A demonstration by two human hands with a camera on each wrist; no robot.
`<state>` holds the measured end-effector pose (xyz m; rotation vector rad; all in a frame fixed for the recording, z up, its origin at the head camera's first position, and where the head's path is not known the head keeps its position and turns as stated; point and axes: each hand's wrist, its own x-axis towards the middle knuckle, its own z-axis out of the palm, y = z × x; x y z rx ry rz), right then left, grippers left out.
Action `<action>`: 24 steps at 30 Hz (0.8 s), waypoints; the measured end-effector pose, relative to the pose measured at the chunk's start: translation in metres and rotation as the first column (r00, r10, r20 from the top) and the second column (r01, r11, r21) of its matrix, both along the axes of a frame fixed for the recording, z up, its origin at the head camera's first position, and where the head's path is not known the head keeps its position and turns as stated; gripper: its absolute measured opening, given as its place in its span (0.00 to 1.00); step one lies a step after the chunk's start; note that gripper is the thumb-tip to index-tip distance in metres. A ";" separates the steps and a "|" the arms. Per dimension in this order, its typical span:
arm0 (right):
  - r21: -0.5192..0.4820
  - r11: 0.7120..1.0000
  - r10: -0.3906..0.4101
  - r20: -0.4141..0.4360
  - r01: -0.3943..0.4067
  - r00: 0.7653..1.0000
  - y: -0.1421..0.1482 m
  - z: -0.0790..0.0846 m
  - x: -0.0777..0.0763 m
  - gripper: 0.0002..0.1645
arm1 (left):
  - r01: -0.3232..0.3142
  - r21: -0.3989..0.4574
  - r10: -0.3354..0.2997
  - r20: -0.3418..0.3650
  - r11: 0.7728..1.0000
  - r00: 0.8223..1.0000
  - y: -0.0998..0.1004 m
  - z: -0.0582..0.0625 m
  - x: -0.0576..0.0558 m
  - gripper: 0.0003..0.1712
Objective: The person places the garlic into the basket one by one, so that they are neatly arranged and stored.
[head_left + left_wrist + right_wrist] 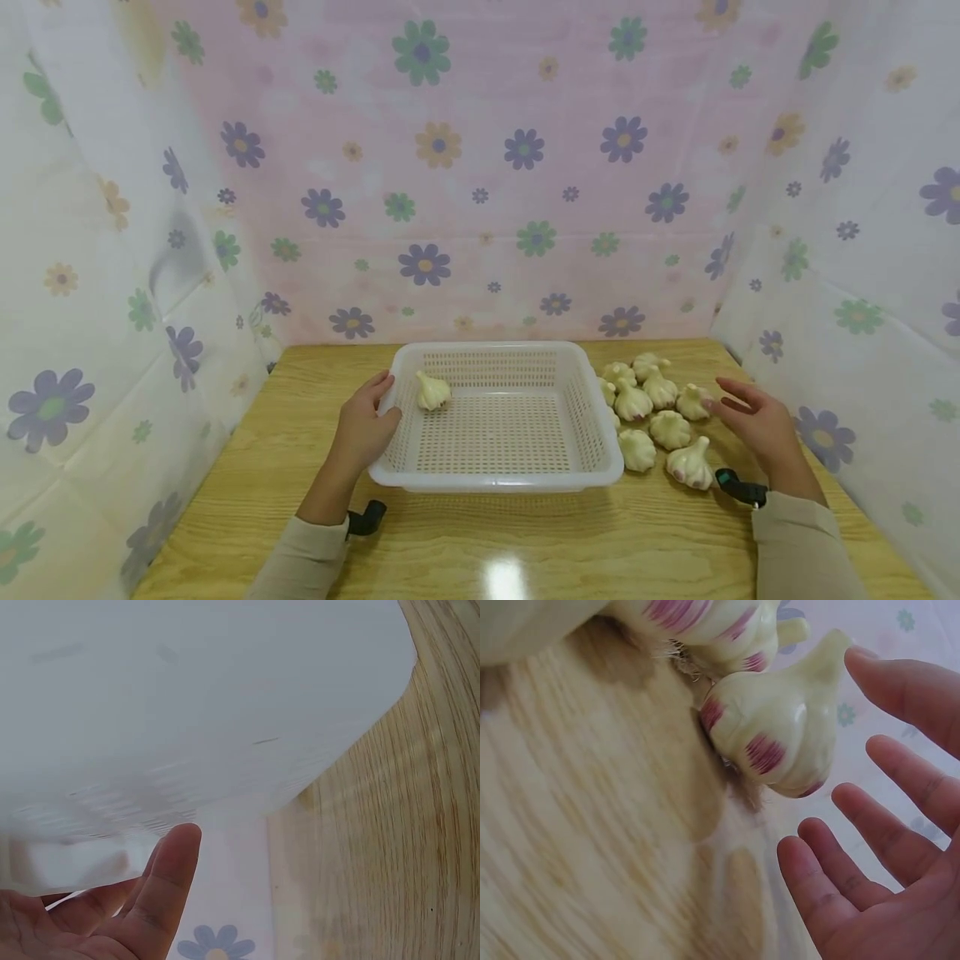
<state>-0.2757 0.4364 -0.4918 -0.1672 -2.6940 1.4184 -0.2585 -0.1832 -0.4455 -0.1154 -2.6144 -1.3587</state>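
Observation:
A white plastic basket (495, 481) with slotted walls stands at mid-table. My left hand (366, 429) grips its left rim, thumb on top; the left wrist view shows fingers (169, 877) against the basket's outer side (187, 697). One garlic bulb (433, 392) lies inside, toward the back left. Right of the basket, several more bulbs sit in a loose pile (633, 402). My right hand (765, 429) is beside the pile's right edge, fingers spread and holding nothing. Its thumb tip is right at the stem of the nearest bulb (776, 735), which has purple streaks.
The wood-grain table (450, 542) reaches a flowered cloth backdrop (480, 275), with matching cloth walls on both sides. One garlic bulb (690, 465) lies at the front of the pile, close to the black wrist device (741, 487) on the right arm.

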 end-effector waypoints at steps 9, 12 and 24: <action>0.034 0.999 0.019 0.024 -0.020 1.000 -0.002 -0.006 -0.002 0.53 | -0.005 -0.004 0.005 -0.005 1.000 1.000 0.001 0.001 -0.001 0.36; 0.035 0.999 0.033 0.040 -0.034 0.999 -0.005 -0.006 -0.001 0.54 | -0.012 -0.011 0.012 -0.007 1.000 1.000 0.002 0.002 -0.001 0.36; 0.089 0.995 0.042 0.029 -0.045 0.999 -0.010 -0.005 -0.003 0.52 | -0.030 -0.026 0.030 -0.006 0.999 1.000 0.004 0.000 0.000 0.36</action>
